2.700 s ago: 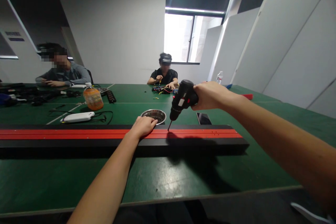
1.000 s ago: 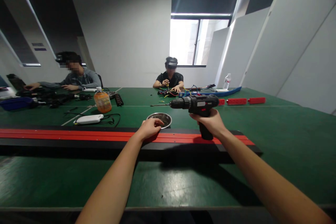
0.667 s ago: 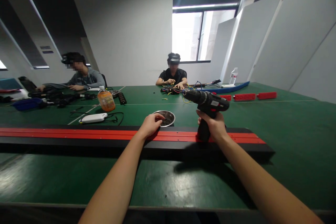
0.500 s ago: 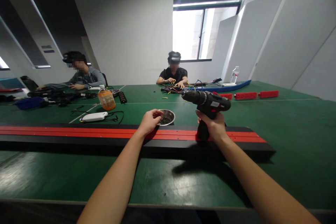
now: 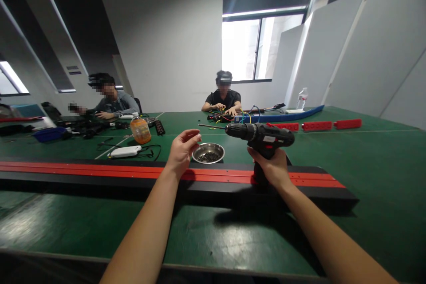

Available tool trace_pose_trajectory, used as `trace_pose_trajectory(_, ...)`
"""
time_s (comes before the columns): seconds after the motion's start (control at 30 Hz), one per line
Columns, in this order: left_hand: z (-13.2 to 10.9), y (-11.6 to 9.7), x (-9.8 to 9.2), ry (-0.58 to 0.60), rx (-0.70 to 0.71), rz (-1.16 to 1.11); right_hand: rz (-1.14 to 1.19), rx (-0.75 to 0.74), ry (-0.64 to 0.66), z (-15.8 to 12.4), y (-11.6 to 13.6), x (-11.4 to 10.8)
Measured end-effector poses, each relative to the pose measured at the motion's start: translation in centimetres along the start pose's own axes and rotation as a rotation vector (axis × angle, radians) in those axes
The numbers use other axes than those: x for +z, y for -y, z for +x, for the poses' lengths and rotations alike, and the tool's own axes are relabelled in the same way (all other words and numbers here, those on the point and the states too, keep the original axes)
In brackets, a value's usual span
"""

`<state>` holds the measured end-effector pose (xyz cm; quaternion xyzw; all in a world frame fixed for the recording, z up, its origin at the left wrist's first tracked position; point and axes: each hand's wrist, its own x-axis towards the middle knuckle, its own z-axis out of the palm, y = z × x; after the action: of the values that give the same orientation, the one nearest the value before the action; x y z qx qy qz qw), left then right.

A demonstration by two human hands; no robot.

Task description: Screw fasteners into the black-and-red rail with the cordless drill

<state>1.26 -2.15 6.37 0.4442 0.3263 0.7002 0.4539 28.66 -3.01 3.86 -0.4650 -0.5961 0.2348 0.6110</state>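
My right hand is wrapped round the grip of a black cordless drill. The drill stands upright above the long bar, its thin bit pointing left. My left hand hovers just left of a round metal bowl, thumb and fingertips pinched together; whatever they hold is too small to make out. Small dark pieces that look like screws lie in the bowl. Beneath both hands runs a long black bar with a red top strip, lying crosswise on the green table.
Behind the bar are a white power bank with a cable, an orange drink bottle and a power strip. Red blocks and a blue curved strip lie at the back right. Two people sit opposite.
My left hand has lifted out of the bowl and moved left, showing more of its contents. The drill stays in my right hand, its bit now visible. The view has shifted slightly.
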Motion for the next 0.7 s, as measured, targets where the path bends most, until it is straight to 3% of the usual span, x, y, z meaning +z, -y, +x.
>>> trace_pose_trajectory(0.27,-1.1,-2.8,1.3,0.036,0.045,-0.307,-0.009,-0.001,-0.02,0.0,-0.1,0.3)
trace_pose_trajectory(0.7,-1.8,-4.3,3.6,0.06,0.162,-0.26,-0.092,-0.037,-0.009,-0.1,0.0,0.0)
